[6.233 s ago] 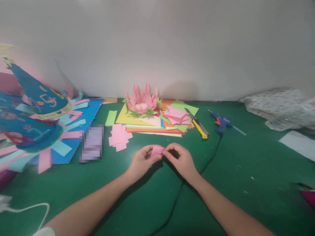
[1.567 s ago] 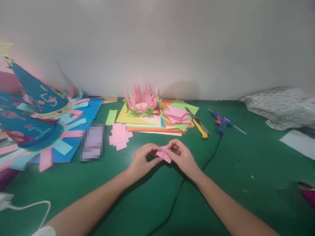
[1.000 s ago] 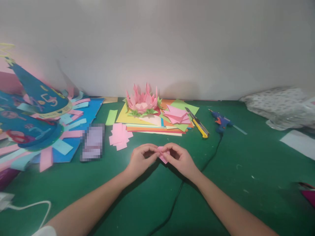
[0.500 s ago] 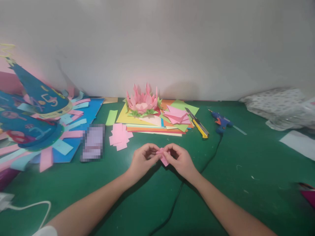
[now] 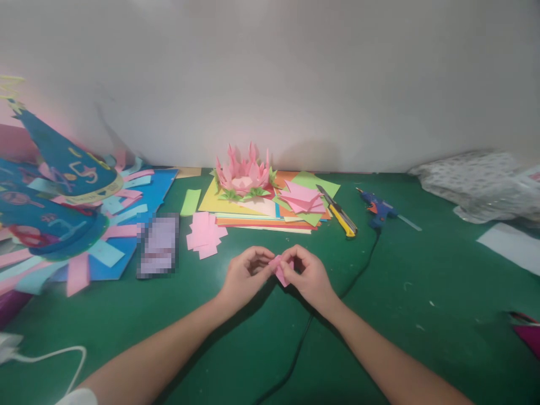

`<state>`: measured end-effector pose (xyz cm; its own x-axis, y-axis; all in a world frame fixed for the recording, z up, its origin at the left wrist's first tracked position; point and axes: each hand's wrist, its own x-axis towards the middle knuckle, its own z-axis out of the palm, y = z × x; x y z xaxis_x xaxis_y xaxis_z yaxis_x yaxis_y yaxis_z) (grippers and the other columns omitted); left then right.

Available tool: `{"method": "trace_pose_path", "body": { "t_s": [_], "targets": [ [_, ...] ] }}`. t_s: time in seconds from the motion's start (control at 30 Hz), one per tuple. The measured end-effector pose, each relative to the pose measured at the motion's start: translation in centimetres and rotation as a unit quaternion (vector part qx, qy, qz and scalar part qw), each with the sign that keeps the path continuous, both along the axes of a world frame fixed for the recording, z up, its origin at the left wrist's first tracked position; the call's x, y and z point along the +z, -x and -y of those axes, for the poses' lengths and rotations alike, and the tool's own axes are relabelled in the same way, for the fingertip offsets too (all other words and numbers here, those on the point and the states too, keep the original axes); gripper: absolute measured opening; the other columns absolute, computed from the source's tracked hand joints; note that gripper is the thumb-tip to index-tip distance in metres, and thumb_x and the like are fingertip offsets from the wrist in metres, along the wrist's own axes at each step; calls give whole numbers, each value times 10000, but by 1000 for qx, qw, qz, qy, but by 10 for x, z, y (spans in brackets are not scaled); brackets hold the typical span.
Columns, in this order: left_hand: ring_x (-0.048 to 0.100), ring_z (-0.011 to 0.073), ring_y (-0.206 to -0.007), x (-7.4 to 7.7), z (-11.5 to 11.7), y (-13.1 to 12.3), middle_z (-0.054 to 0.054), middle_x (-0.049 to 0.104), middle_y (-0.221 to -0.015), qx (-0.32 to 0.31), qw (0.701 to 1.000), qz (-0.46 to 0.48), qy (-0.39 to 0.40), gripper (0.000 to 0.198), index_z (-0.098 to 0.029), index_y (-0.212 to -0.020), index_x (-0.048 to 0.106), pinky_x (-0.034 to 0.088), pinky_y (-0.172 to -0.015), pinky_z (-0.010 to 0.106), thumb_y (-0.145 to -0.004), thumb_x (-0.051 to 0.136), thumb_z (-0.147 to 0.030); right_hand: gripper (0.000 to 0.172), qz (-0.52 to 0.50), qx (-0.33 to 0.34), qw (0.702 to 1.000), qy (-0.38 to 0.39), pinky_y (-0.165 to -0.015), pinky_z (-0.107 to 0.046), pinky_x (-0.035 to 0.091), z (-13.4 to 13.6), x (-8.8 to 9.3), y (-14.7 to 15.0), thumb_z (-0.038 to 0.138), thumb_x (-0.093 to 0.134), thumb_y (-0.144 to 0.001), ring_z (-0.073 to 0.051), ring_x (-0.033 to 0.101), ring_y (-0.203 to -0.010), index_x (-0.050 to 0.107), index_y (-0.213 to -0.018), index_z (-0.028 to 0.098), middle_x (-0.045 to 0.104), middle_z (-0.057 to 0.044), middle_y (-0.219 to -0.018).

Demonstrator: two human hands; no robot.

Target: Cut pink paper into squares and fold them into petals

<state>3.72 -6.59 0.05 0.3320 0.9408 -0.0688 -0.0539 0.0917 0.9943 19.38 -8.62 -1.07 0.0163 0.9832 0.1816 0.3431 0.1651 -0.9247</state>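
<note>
Between my two hands is a small folded piece of pink paper (image 5: 282, 275), held just above the green table. My left hand (image 5: 248, 275) pinches its left edge between thumb and fingers. From the other side, my right hand (image 5: 310, 275) grips it with thumb and forefinger, hiding part of the paper. Left of my hands lies a spread of pink paper slips (image 5: 205, 236). Behind them a pink paper lotus flower (image 5: 243, 174) with green leaves stands on a stack of coloured paper (image 5: 261, 222).
Pink sheets (image 5: 301, 197) top the stack, beside a yellow utility knife (image 5: 343, 216). A blue glue gun (image 5: 377, 209) lies right, its black cord (image 5: 297, 351) passing beneath my right arm. Blue paper cone hats (image 5: 71, 163), a blurred-out phone (image 5: 159, 244) and a green slip (image 5: 191, 202) are left.
My fingers have shifted slightly on the pink paper, and its visible part looks a little different in shape. Both hands keep their hold in nearly the same place.
</note>
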Motion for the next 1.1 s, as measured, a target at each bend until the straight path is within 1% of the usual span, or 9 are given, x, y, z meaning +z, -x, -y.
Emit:
{"method": "trace_pose_path", "body": {
  "t_s": [0.23, 0.37, 0.5, 0.67, 0.8, 0.93, 1.0, 1.1],
  "targets": [
    [634, 108, -703, 1, 1, 0, 28, 659, -746, 4, 999, 31, 36, 271, -131, -841, 575, 521, -686, 224, -708, 713, -322, 78, 1, -14, 1000, -17, -534, -234, 409, 0, 2, 1, 206, 565, -755, -113, 509, -553, 532, -686, 190, 596, 8, -652],
    [630, 101, -689, 2, 1, 0, 21, 655, -727, 5, 998, 40, 55, 275, -124, -831, 580, 524, -684, 218, -689, 727, -307, 76, 1, -15, 1000, -22, -551, -240, 420, 0, 4, 2, 201, 567, -747, -117, 528, -577, 536, -679, 189, 603, 2, -680],
    [630, 96, -679, 3, 1, 0, 15, 655, -716, 3, 997, 40, 61, 265, -123, -833, 584, 526, -681, 213, -685, 729, -287, 64, -1, -14, 999, -29, -586, -250, 433, 1, 4, 2, 187, 564, -738, -133, 556, -630, 537, -680, 193, 608, -2, -698],
    [636, 99, -686, 1, 0, 0, 14, 660, -718, 1, 997, 40, 60, 262, -128, -838, 573, 526, -692, 219, -686, 726, -277, 72, 0, -20, 1000, -19, -579, -244, 415, 1, 0, 1, 188, 571, -740, -125, 529, -623, 500, -734, 200, 586, 7, -718],
    [633, 106, -679, -1, -1, 2, 19, 662, -718, -8, 999, 23, 42, 266, -138, -883, 561, 512, -677, 225, -713, 705, -284, 91, -29, 6, 1000, -7, -576, -234, 408, 1, -3, 0, 181, 551, -762, -118, 512, -631, 465, -773, 208, 536, 22, -720],
    [627, 117, -734, -3, -1, 2, 36, 654, -788, -20, 1000, 14, 20, 270, -142, -897, 556, 505, -696, 236, -727, 696, -299, 102, -53, 36, 998, 0, -580, -232, 414, 2, -3, -1, 190, 541, -791, -114, 507, -632, 442, -787, 213, 513, 28, -718],
    [618, 120, -738, -4, -1, 2, 37, 640, -799, -25, 1000, 10, 9, 264, -139, -879, 562, 506, -701, 246, -727, 696, -307, 113, -52, 49, 997, 2, -594, -234, 423, 2, -2, 0, 195, 550, -796, -117, 512, -649, 439, -798, 214, 515, 24, -729],
    [613, 124, -688, -7, -2, 3, 28, 630, -757, -29, 1000, -4, 8, 270, -142, -895, 556, 503, -666, 261, -739, 682, -322, 115, -40, 64, 997, 2, -601, -232, 429, 2, -2, 1, 190, 551, -799, -114, 510, -656, 439, -811, 213, 506, 22, -741]
  ]
}}
